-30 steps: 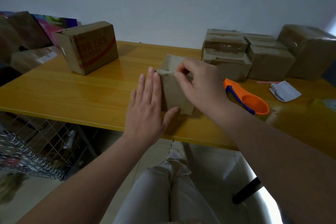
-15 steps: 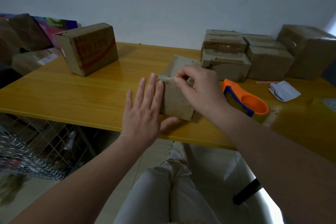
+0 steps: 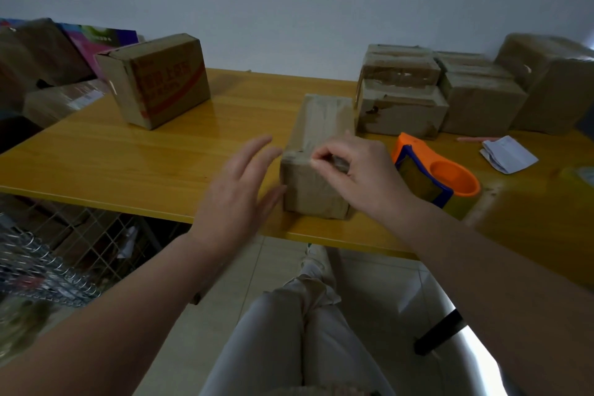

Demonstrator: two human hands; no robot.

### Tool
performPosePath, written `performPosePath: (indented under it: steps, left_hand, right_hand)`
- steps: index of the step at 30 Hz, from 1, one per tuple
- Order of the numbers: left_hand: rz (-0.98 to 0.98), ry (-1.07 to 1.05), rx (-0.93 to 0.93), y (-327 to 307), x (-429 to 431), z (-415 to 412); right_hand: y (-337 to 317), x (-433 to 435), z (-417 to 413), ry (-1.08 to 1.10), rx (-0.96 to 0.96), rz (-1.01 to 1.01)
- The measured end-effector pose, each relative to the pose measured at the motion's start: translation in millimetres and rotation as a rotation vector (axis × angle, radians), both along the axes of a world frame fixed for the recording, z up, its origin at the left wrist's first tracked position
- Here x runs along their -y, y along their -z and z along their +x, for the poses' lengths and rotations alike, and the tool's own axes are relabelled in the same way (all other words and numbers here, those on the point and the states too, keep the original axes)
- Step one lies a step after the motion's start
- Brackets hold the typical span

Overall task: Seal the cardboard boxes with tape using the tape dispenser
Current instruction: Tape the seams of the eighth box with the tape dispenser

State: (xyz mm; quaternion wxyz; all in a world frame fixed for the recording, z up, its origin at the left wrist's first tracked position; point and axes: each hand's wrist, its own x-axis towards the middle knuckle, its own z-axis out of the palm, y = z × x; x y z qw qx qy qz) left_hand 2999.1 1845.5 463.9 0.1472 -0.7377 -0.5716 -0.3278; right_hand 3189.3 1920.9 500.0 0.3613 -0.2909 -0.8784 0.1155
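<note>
1. The small brown cardboard box [image 3: 316, 164] sits at the near edge of the yellow wooden desk [image 3: 128, 164], its long axis running away from the viewer. The orange-and-blue tape dispenser [image 3: 440, 170] lies on the desk just right of it, unheld.
2. The right hand [image 3: 363, 167] has thumb and forefinger pinched on the box's near top edge. Cannot tell whether they pinch a tape end or a flap corner.
3. The left hand [image 3: 238, 189] is just beside the box's left face, fingers [image 3: 257, 146] straight and spread. It is motion-blurred, so contact is uncertain.
4. Risk: the box is close to the desk edge. A tug toward the body with no brace from the left hand could drag it off.
5. Risk: if the pinched item is a loose tape end, letting go could leave it lifted or wrinkled and the seam weak.
6. Risk: the dispenser lies just behind the right wrist. A careless reach could knock it aside.
</note>
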Motion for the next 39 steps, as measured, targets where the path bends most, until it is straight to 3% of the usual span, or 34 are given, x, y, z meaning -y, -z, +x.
performPosePath:
  steps: [10,14,17,19,22,27,39]
  left_hand:
    - [-0.025,0.243,-0.124,-17,-20,-5]
    - [-0.080,0.264,-0.139,-26,-16,-8]
    - [-0.196,0.197,0.108,-43,-25,-4]
    - [-0.232,0.148,0.185,-52,-38,0]
    - [-0.224,0.157,-0.102,-57,-53,9]
    - [-0.204,0.373,-0.529,-41,-53,17]
    - [-0.002,0.331,-0.941,-15,-66,4]
  right_hand:
    - [1,-6,24,-0.045,0.377,0.094]
    - [-1,-9,36,-0.007,0.252,-0.001]
    - [-3,-16,37,0.025,0.089,-0.103]
    - [-3,-22,36,0.064,0.095,-0.107]
    - [-2,-31,37,0.100,0.182,-0.082]
    - [-1,-41,42,0.107,0.243,-0.072]
    - [0,-47,41,0.081,0.201,-0.160]
